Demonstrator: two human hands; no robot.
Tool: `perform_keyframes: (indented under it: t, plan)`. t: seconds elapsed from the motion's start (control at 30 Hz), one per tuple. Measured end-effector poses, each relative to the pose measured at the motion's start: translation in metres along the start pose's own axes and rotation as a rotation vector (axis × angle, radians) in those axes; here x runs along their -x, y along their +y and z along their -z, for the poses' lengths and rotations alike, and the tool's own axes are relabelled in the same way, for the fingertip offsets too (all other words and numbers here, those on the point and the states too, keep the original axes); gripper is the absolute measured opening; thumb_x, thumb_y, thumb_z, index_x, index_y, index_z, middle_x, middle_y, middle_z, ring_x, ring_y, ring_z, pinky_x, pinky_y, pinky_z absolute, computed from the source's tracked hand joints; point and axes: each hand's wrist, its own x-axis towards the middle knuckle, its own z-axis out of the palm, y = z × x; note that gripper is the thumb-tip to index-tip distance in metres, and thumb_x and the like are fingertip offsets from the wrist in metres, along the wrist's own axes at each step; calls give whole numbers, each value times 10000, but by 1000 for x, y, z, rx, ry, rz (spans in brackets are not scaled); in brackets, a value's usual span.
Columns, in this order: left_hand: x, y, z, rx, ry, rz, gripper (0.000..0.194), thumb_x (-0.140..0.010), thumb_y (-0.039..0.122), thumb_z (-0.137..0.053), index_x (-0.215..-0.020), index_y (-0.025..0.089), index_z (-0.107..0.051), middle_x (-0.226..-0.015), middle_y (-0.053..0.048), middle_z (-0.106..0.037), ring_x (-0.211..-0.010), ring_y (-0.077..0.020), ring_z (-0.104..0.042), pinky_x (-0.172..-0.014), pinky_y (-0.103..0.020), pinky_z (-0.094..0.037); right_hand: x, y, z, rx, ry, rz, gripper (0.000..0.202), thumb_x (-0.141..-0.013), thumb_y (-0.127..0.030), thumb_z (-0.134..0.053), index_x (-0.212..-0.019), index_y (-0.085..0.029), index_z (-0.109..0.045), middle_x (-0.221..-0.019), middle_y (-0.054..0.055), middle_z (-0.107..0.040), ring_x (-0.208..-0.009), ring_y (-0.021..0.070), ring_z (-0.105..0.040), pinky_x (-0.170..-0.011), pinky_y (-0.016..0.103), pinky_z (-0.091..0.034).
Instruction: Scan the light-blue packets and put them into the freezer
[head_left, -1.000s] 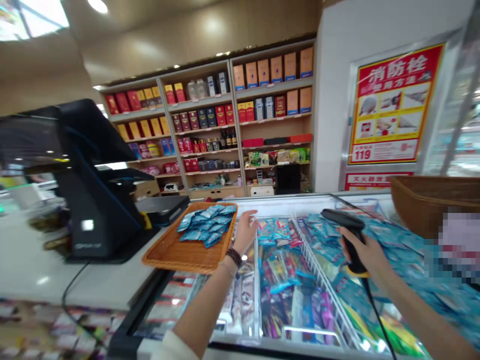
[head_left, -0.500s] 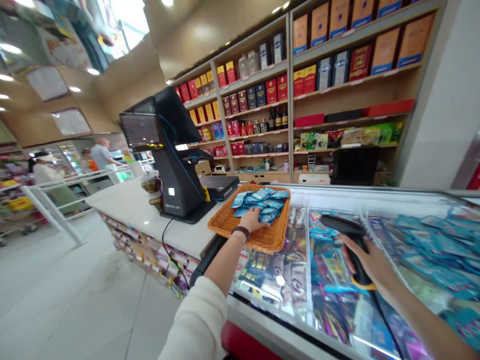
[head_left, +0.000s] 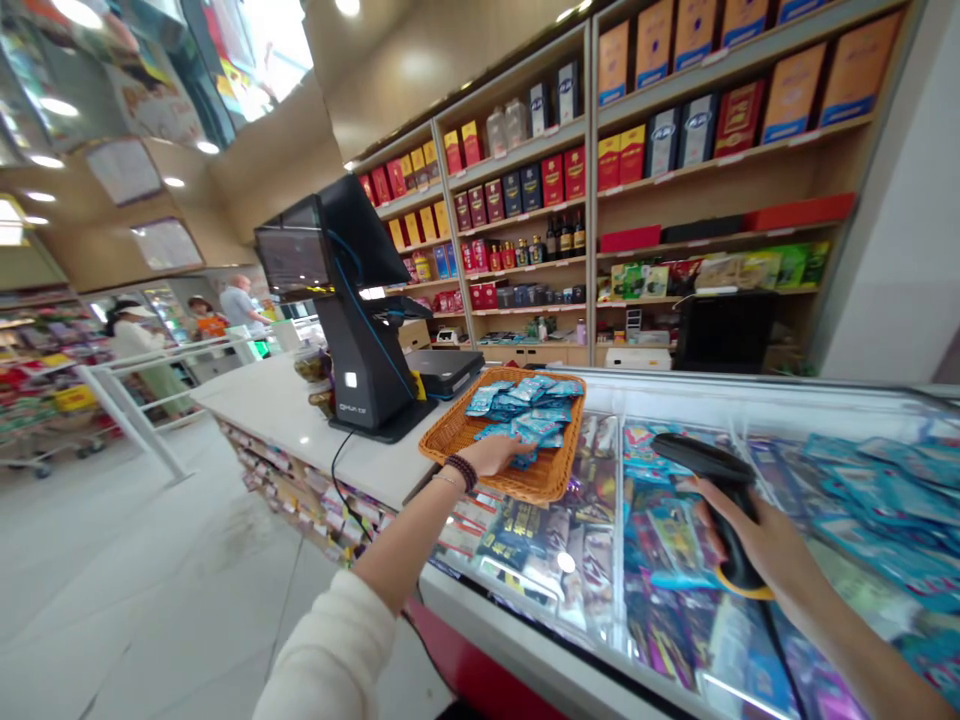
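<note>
My left hand (head_left: 489, 455), with a beaded bracelet at the wrist, reaches over the near side of an orange-brown wicker basket (head_left: 442, 445). Its fingers are drawn together at the edge of a pile of small blue packets (head_left: 536, 405), closed on a blue packet (head_left: 524, 460) that they partly hide. On the right, my right hand (head_left: 765, 540) is wrapped round the grip of a black barcode scanner (head_left: 701, 458) with a yellow-orange base and a trailing cable. The scanner is held above the glass-topped display case, its head pointing left toward the basket.
A dark checkout terminal (head_left: 375, 370) and a flat black device (head_left: 448, 372) stand on the white counter (head_left: 262, 415). Blue packets (head_left: 877, 490) lie at the right of the display case. Shelves of boxes and bottles (head_left: 517, 190) line the back. People stand beyond a white railing (head_left: 142, 375).
My left hand has drawn back slightly toward the basket's near-left side, uncovering more of the pile. The scanner has shifted slightly right and stays in my right hand. The camera view has turned slightly left.
</note>
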Motion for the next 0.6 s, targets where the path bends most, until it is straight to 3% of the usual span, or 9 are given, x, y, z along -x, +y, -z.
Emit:
perform_keyframes:
  t: [0.1, 0.2, 0.27, 0.3, 0.4, 0.5, 0.6]
  plan:
    - [11, -11, 18, 83, -153, -107, 197, -718, 249, -843, -909, 252, -801, -1101, -46, -805, -1070, -265, -729, -990, -325, -527, 2, -3, -2, 11, 19, 16, 536, -635, -726, -811, -709, -222, -642, -530, -16, -575, -356, 118, -464, -335, 274, -400]
    - [0, -10, 19, 13, 70, -14, 252, -840, 400, -753, -949, 175, -780, -1041, -103, -792, -1023, -273, -729, -973, -348, -539, 3, -4, -6, -13, 19, 27, 511, -638, -700, -818, -733, -223, -661, -524, -17, -579, -348, 121, -466, -331, 277, -399]
    - [-16, -4, 10, -48, 222, 87, 384, -834, 435, -758, -1093, 151, -744, -1169, -154, -760, -1122, -303, -701, -1030, -390, -522, 4, -5, -6, -23, 6, 19, 511, -632, -701, -822, -713, -228, -643, -516, -21, -569, -342, 120, -459, -324, 278, -399]
    - [-25, 0, 4, -64, 238, 118, 474, -794, 441, -798, -1161, 150, -721, -1245, -172, -733, -1189, -319, -675, -1065, -403, -504, 4, -4, -5, -31, -1, 14, 517, -629, -706, -822, -696, -231, -626, -516, -24, -564, -341, 117, -455, -320, 277, -396]
    - [-44, 10, -13, -102, 111, 106, 662, -676, 446, -884, -1247, 173, -691, -1370, -171, -677, -1296, -342, -618, -1102, -394, -479, 4, -5, -2, -53, -6, 6, 541, -625, -719, -820, -674, -232, -591, -526, -37, -551, -343, 109, -452, -314, 267, -385]
    - [-49, 14, -21, -175, 7, 51, 613, -685, 454, -872, -1220, 197, -720, -1349, -152, -688, -1272, -337, -634, -1091, -367, -477, 5, -5, 2, -49, 19, 22, 542, -640, -717, -820, -705, -224, -606, -548, -37, -566, -354, 105, -460, -323, 261, -399]
    - [-41, 12, -19, -189, 2, 38, 575, -713, 508, -845, -1190, 203, -745, -1322, -162, -693, -1221, -348, -653, -1098, -391, -461, 5, -6, 2, -47, 10, 37, 542, -649, -722, -815, -702, -228, -601, -537, -35, -563, -352, 110, -459, -326, 268, -407]
